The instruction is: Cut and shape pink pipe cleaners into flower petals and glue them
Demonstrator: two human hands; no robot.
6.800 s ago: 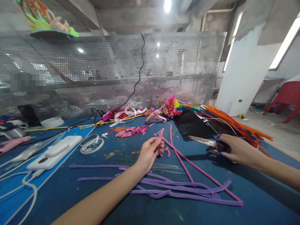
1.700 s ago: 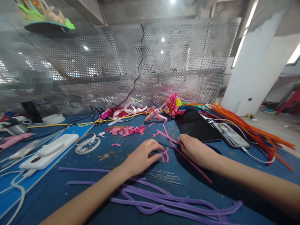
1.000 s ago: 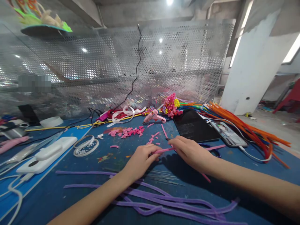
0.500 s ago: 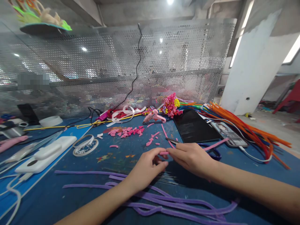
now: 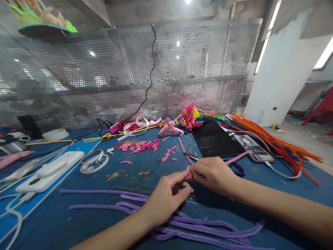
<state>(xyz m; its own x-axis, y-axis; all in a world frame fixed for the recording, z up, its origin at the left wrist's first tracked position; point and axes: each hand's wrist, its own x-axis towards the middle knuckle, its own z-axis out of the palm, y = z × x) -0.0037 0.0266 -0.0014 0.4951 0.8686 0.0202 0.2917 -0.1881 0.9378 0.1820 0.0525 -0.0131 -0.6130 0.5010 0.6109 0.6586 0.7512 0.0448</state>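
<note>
My right hand (image 5: 217, 173) pinches a short pink pipe cleaner piece (image 5: 190, 173), which now looks bent upright at the fingertips. My left hand (image 5: 168, 196) is beside it. Its index fingertip touches the piece, while the thumb is held apart below. Behind my right hand lie scissors (image 5: 238, 168) with dark blue handles, partly hidden. A longer pink pipe cleaner (image 5: 237, 158) extends to the right past them. Purple pipe cleaners (image 5: 205, 222) lie loosely under and in front of my forearms. Beyond my hands is a pile of small bent pink pieces (image 5: 140, 146).
A pink glue gun (image 5: 171, 128) stands near a pink and yellow fuzzy flower bunch (image 5: 190, 116). To the right are a black tablet (image 5: 217, 140), a charging phone (image 5: 253, 148) and orange pipe cleaners (image 5: 270, 139). A white power strip (image 5: 49, 172) with cables lies left. Perforated metal panelling (image 5: 117, 76) rises behind.
The pink piece has turned from lying sideways to upright between the fingertips. My left hand has shifted slightly right, its thumb further from the index finger.
</note>
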